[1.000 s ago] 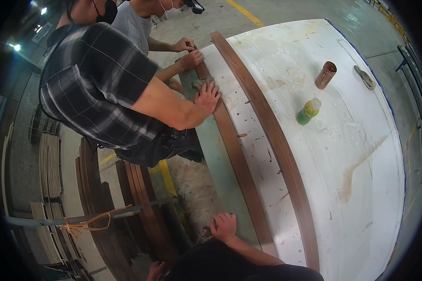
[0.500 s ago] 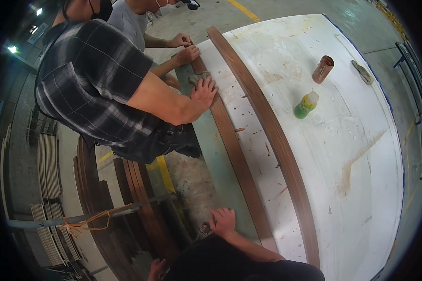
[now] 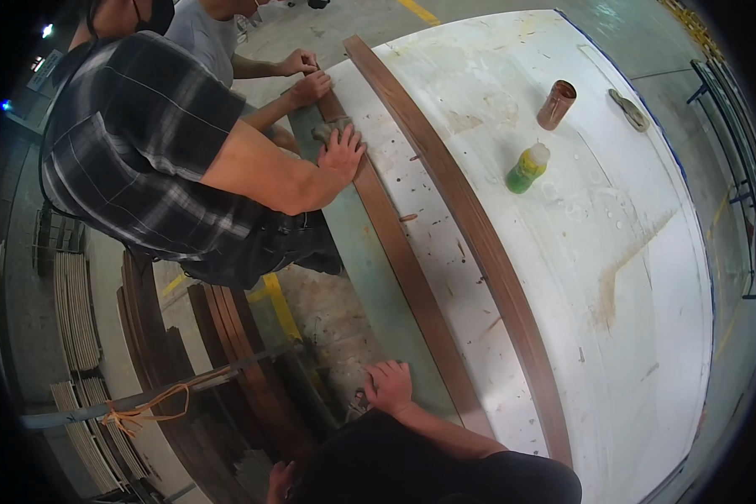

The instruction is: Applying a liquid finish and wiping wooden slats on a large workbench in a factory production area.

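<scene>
"Head view, starting at the left: what's down there?"

"Stacked wood strips (image 3: 227, 361) on the floor at the lower left, with an orange cord (image 3: 143, 407) tied across them. At the bottom edge is the left hand (image 3: 279, 483). So little of it shows that I cannot tell whether it is closed or loose."

"And the right hand (image 3: 388, 386)?"

"Lower centre. Its fingers are spread and flat on the greenish edge of the white table (image 3: 647, 336), gripping nothing. It sits just beside the near end of the narrow wooden strip (image 3: 403, 260)."

"Where does that strip run?"

"Along the table's left edge, from lower centre up to the upper left. There a person in a plaid shirt presses a hand (image 3: 342, 151) on it, and a second person's hands (image 3: 311, 84) rest at its far end."

"How far along would you say?"

"The strip lies flat and lined up with the edge, so I'd judge the placing done and the pressing under way. Nothing shows whether it is fixed."

"Its look?"

"Dark brown, long, thin and even. A wider curved strip (image 3: 479, 244) lies parallel on its right. Further right stand a green bottle (image 3: 527, 168) and a copper-coloured cylinder (image 3: 556, 104)."
</scene>
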Demonstrator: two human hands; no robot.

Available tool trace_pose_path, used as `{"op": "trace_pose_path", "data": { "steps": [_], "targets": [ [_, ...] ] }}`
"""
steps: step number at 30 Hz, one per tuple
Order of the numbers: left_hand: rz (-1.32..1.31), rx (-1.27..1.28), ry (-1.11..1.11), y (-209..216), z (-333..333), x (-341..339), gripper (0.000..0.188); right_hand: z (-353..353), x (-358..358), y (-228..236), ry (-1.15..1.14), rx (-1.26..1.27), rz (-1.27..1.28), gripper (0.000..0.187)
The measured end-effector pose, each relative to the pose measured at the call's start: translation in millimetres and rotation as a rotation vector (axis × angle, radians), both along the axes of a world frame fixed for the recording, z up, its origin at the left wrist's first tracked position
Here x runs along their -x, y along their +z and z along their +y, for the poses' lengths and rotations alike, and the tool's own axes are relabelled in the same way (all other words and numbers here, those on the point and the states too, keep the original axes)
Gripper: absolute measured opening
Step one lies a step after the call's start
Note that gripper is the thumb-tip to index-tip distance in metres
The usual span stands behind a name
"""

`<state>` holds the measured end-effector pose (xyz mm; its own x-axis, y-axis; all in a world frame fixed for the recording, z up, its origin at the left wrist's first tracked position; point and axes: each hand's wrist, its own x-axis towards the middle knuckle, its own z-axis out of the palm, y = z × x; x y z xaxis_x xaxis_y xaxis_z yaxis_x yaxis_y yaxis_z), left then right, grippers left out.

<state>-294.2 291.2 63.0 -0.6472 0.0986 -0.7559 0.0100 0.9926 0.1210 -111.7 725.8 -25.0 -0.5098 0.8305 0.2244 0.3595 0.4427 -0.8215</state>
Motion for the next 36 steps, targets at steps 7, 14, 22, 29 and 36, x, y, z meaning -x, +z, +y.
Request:
{"op": "trace_pose_path", "data": {
  "steps": [7, 14, 22, 29, 36],
  "targets": [
    [-0.083, -0.136, 0.137, 23.8, 50.5, -14.5, 0.035, 3.2, -5.0, -0.1, 0.000, -0.018, -0.031, 0.024],
    [-0.159, 0.036, 0.330, -27.3, -15.5, -0.2, 0.068, -3.2, -3.2, 0.0, 0.027, -0.025, -0.072, 0.023],
    [-0.203, -0.066, 0.408, -50.6, -28.6, 2.2, 0.069, -6.4, 1.6, 1.4, 0.017, -0.062, -0.074, 0.022],
    [-0.251, -0.043, 0.264, -65.1, -7.2, 14.8, 0.068, -9.0, -1.7, -4.2, -0.014, -0.125, -0.123, 0.023],
    [-0.348, -0.240, 0.394, -81.4, -11.7, 32.0, 0.063, -20.0, 7.0, -5.9, -0.060, -0.100, -0.093, 0.023]
  ]
}}
